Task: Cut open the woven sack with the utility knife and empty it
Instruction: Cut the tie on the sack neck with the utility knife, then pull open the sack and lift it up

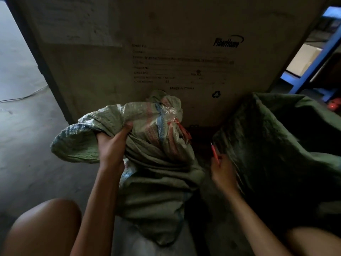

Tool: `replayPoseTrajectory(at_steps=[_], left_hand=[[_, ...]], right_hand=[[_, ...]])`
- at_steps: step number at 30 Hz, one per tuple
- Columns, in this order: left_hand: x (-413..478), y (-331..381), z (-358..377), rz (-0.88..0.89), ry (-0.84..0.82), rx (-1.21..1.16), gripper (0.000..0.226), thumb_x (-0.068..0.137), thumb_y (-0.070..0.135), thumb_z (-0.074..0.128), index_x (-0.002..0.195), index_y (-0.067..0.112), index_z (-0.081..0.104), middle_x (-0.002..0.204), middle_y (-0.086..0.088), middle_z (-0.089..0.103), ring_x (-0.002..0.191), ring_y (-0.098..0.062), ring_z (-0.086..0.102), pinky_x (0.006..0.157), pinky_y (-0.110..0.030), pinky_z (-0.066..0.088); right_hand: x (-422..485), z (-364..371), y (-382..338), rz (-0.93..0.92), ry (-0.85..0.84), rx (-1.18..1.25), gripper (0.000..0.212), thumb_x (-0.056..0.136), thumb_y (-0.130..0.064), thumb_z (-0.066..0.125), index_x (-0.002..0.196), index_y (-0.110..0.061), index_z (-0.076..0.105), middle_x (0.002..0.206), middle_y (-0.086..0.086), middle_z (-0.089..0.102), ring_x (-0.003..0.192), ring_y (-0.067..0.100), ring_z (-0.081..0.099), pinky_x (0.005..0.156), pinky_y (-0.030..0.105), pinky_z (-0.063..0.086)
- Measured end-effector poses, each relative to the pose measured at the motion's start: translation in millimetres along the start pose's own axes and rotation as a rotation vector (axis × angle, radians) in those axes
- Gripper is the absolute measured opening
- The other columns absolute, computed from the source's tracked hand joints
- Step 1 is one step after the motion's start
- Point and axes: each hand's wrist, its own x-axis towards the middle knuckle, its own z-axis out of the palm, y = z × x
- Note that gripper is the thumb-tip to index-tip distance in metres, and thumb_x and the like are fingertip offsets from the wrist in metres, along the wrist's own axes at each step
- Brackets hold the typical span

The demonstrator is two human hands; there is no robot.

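Note:
A pale green woven sack [158,163] stands crumpled in front of me, its top bunched and wrapped with clear tape over red and blue markings. My left hand [112,145] grips a fold of the sack near its upper left. To the right of the sack, my right hand [221,169] holds a thin red utility knife [214,152] with the tip pointing up and away. The knife is apart from the sack. The hand is slightly blurred.
A large cardboard box [166,52] with printed shipping text stands directly behind the sack. A dark green open bag [286,145] lies at the right. A blue metal rack [317,58] is at the far right. Concrete floor [22,126] spreads to the left. My knees show at the bottom corners.

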Motion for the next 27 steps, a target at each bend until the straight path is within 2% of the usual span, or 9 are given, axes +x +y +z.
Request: replayPoseTrajectory(at_steps=[4, 6, 8, 10, 15, 18, 21, 25, 27], left_hand=[[-10, 0, 8, -0.017, -0.005, 0.021, 0.064, 0.075, 0.019, 0.084, 0.129, 0.010, 0.051, 0.122, -0.008, 0.068, 0.109, -0.019, 0.069, 0.094, -0.034, 0.058], [-14, 2, 10, -0.025, -0.019, 0.039, 0.062, 0.071, 0.022, 0.084, 0.122, 0.015, 0.051, 0.121, -0.005, 0.068, 0.107, -0.017, 0.069, 0.093, -0.034, 0.059], [-16, 5, 11, -0.025, -0.024, 0.056, 0.064, 0.066, 0.024, 0.086, 0.120, 0.015, 0.052, 0.118, -0.004, 0.069, 0.103, -0.014, 0.070, 0.091, -0.033, 0.060], [-20, 7, 10, -0.012, -0.037, 0.077, 0.057, 0.065, 0.024, 0.086, 0.111, 0.019, 0.052, 0.112, -0.001, 0.069, 0.099, -0.011, 0.071, 0.088, -0.030, 0.061], [-33, 11, 7, 0.018, -0.112, 0.114, 0.048, 0.063, 0.020, 0.089, 0.101, 0.017, 0.059, 0.094, 0.004, 0.071, 0.074, 0.001, 0.072, 0.064, -0.017, 0.059], [-36, 13, 2, 0.023, -0.196, 0.144, 0.056, 0.063, 0.014, 0.090, 0.113, 0.001, 0.067, 0.097, -0.005, 0.078, 0.077, -0.008, 0.076, 0.062, -0.019, 0.059], [-34, 14, -3, 0.041, -0.251, 0.165, 0.053, 0.064, 0.013, 0.090, 0.111, -0.001, 0.070, 0.098, -0.010, 0.078, 0.081, -0.013, 0.077, 0.065, -0.021, 0.059], [-32, 16, -6, 0.009, -0.260, 0.158, 0.058, 0.061, 0.019, 0.092, 0.111, -0.001, 0.068, 0.097, -0.011, 0.078, 0.081, -0.018, 0.078, 0.063, -0.021, 0.059], [-32, 18, -4, -0.011, -0.243, 0.130, 0.056, 0.059, 0.021, 0.092, 0.106, 0.002, 0.068, 0.092, -0.008, 0.078, 0.073, -0.013, 0.077, 0.061, -0.020, 0.058]], right_hand=[[-51, 19, 64, 0.187, -0.078, -0.312, 0.055, 0.104, -0.035, 0.030, 0.138, 0.003, 0.050, 0.141, 0.024, 0.054, 0.130, 0.033, 0.052, 0.104, 0.038, 0.038], [-73, 30, 92, 0.260, -0.142, -0.392, 0.050, 0.105, -0.034, 0.037, 0.145, -0.006, 0.047, 0.147, 0.019, 0.051, 0.134, 0.031, 0.050, 0.108, 0.037, 0.040], [-89, 42, 111, 0.383, -0.156, -0.409, 0.048, 0.102, -0.039, 0.047, 0.139, -0.009, 0.054, 0.144, 0.019, 0.054, 0.132, 0.033, 0.053, 0.108, 0.041, 0.043], [-104, 55, 119, 0.458, -0.180, -0.473, 0.047, 0.101, -0.046, 0.046, 0.129, -0.011, 0.060, 0.135, 0.016, 0.060, 0.126, 0.034, 0.058, 0.103, 0.043, 0.046], [-127, 79, 137, 0.418, -0.232, -0.556, 0.039, 0.092, -0.045, 0.059, 0.119, -0.017, 0.062, 0.126, 0.009, 0.066, 0.117, 0.028, 0.065, 0.094, 0.034, 0.053], [-127, 84, 145, 0.383, -0.251, -0.598, 0.039, 0.091, -0.048, 0.059, 0.116, -0.019, 0.063, 0.126, 0.008, 0.066, 0.116, 0.026, 0.065, 0.091, 0.033, 0.053], [-111, 78, 138, 0.381, -0.236, -0.556, 0.047, 0.091, -0.053, 0.058, 0.120, -0.016, 0.066, 0.130, 0.012, 0.065, 0.120, 0.029, 0.063, 0.094, 0.035, 0.053], [-67, 53, 88, 0.379, 0.024, -0.270, 0.035, 0.095, -0.021, 0.061, 0.122, 0.001, 0.066, 0.129, 0.025, 0.063, 0.121, 0.039, 0.061, 0.095, 0.042, 0.049], [-46, 35, 47, 0.249, 0.222, -0.045, 0.029, 0.095, -0.011, 0.056, 0.118, 0.003, 0.066, 0.122, 0.029, 0.065, 0.115, 0.041, 0.061, 0.092, 0.043, 0.047]])
